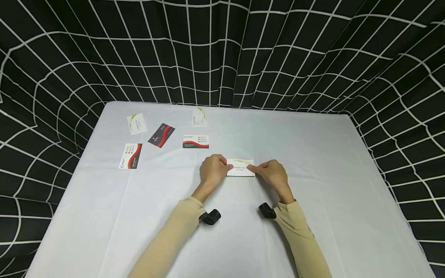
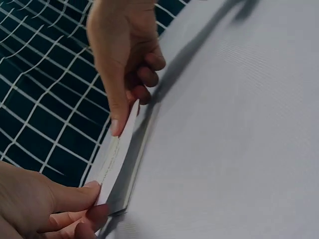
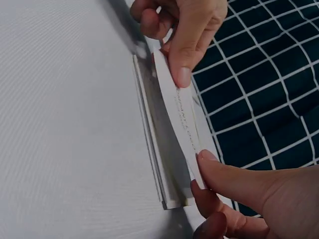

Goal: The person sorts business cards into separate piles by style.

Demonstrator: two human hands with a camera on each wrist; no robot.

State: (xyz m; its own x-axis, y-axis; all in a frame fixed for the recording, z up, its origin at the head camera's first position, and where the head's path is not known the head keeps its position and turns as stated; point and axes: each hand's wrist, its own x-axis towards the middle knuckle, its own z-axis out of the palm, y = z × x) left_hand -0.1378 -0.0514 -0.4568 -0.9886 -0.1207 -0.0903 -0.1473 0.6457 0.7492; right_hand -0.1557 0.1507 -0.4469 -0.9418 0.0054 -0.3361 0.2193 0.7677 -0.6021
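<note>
Between both hands is a white business card [image 1: 240,163] with a faint green curve and grey print. My left hand [image 1: 213,170] pinches its left end, thumb on top. At the other end, my right hand [image 1: 272,173] pinches it the same way. In the right wrist view the card bows slightly and is raised off a small stack of cards [image 3: 158,119] lying on the white cloth. Most of the stack's top is hidden by the raised card.
Several loose cards lie left and behind: a dark red-striped card [image 1: 161,135], red-and-white cards [image 1: 130,156], and green-and-white cards [image 1: 137,124]. A black cube-like camera [image 1: 211,217] juts from the left sleeve. White-gridded black curtain [image 1: 208,50] borders the table.
</note>
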